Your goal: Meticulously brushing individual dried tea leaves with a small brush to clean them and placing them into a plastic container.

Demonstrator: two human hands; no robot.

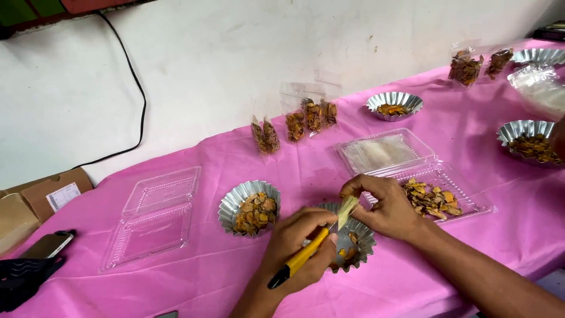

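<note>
My left hand [297, 244] grips a yellow-and-black utility knife [299, 259] with its blade end pointing up toward a pale yellowish strip [347, 209]. My right hand [385, 206] pinches that strip between its fingertips. Both hands hover over a fluted foil cup [362, 244] holding a few orange-brown bits. To the left stands a second foil cup [235, 203] filled with dried orange-brown chips. An open clear plastic clamshell [471, 203] to the right of my right hand holds more of the chips.
An empty open clamshell [154, 217] lies at left on the pink tablecloth [206, 277]. Small filled clear bags [294, 125] lean on the white wall. More foil cups [394, 100] and bags [465, 66] sit at right. A phone [50, 244] and cardboard box [56, 191] lie far left.
</note>
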